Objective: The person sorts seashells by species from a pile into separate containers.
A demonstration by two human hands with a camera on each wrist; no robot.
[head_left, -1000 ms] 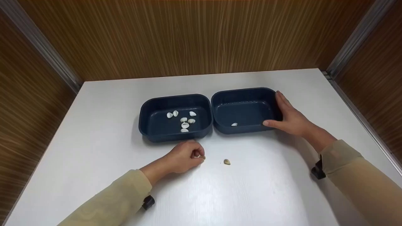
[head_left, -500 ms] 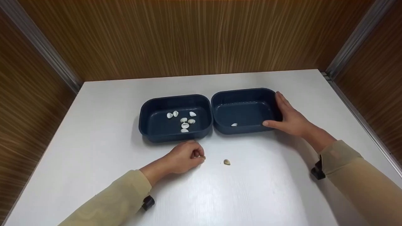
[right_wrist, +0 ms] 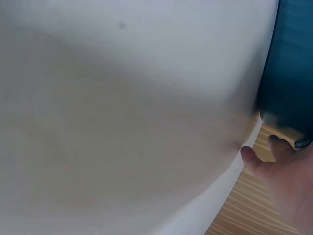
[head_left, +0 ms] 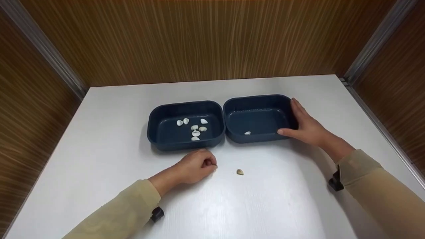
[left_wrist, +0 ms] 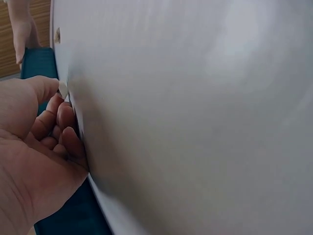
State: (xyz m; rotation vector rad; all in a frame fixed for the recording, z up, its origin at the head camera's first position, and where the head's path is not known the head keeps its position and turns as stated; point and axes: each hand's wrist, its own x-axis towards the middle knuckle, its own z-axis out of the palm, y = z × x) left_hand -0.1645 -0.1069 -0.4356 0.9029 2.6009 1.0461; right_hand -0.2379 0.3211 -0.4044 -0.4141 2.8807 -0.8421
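Note:
My left hand (head_left: pixel 194 167) rests on the table in front of the left dark blue bin (head_left: pixel 186 146). Its thumb and index finger pinch a small seashell (left_wrist: pixel 62 89), mostly hidden by the fingers in the head view. My right hand (head_left: pixel 308 127) lies against the right end of the other dark blue bin (head_left: pixel 255 137), thumb at the front wall and straight fingers along the side. Several white shells (head_left: pixel 196 133) lie inside the left bin. One pale shell (head_left: pixel 247 133) is in the right bin. A brownish shell (head_left: pixel 240 172) sits on the table, right of my left hand.
The two bins stand side by side, their near ends touching or almost so, on a white table (head_left: pixel 265 205). Wood-grain panels (head_left: pixel 212 43) rise behind the table and at both sides. Black wrist devices (head_left: pixel 336 181) show below both sleeves.
Both hands, the bins and the loose shells keep their places. The head view has shifted very slightly, and the pinched shell shows a little less between the left fingertips.

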